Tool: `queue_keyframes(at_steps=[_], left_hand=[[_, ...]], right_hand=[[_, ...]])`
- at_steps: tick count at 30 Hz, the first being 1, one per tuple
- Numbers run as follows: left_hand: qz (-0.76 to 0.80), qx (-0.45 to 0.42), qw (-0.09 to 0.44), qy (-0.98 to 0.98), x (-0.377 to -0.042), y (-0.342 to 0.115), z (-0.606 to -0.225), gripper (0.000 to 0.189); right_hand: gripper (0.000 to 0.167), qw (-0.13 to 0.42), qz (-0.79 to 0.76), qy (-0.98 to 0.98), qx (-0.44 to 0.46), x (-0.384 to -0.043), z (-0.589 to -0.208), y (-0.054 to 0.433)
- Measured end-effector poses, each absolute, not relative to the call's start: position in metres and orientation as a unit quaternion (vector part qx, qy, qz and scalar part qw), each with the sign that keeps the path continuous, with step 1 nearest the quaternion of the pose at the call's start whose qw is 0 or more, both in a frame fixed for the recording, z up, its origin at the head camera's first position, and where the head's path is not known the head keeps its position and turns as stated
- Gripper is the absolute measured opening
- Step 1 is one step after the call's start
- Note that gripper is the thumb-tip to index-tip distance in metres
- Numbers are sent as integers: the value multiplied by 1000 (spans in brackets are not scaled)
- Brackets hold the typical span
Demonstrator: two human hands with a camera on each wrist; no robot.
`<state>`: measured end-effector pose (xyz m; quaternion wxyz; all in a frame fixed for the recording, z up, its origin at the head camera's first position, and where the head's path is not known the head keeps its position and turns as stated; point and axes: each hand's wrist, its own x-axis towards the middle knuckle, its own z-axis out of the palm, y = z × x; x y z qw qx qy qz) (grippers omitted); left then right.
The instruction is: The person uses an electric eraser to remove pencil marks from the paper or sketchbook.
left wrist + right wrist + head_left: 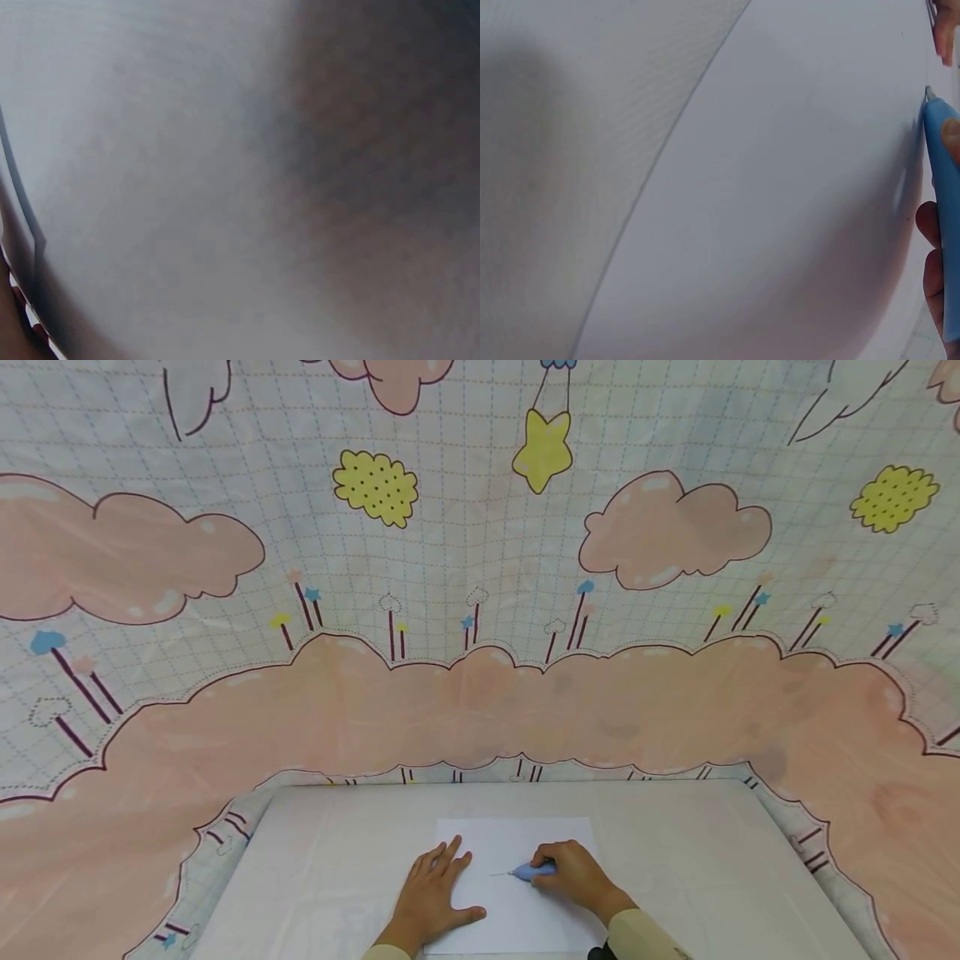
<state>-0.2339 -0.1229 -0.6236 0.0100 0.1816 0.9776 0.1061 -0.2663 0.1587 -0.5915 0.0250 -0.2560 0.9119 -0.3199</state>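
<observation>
A sheet of white paper [517, 839] lies on the table. My left hand [431, 893] rests on its left side, fingers spread and thumb pointing right. My right hand [577, 877] grips a thick blue pen [534, 871] near the middle of the sheet, its tip pointing left. A short thin line [498, 875] runs leftward from the tip. The right wrist view shows the blue pen [943, 187] at the right edge, its pale tip on the paper [780, 150], with fingers around the barrel. In the left wrist view there is mostly blurred pale surface and shadow.
The table [330, 852] has a pale cover and reaches out on both sides of the paper. Behind it hangs a patterned cloth [480, 710] with pink clouds and yellow stars. A small black object [600, 953] shows by the right sleeve.
</observation>
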Motion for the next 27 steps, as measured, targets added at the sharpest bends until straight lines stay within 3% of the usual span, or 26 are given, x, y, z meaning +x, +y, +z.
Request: queue_keyframes(at_steps=[27], left_hand=[[113, 187, 4, 976, -233, -123, -623, 98]], right_hand=[[13, 22, -312, 919, -241, -263, -588, 169]])
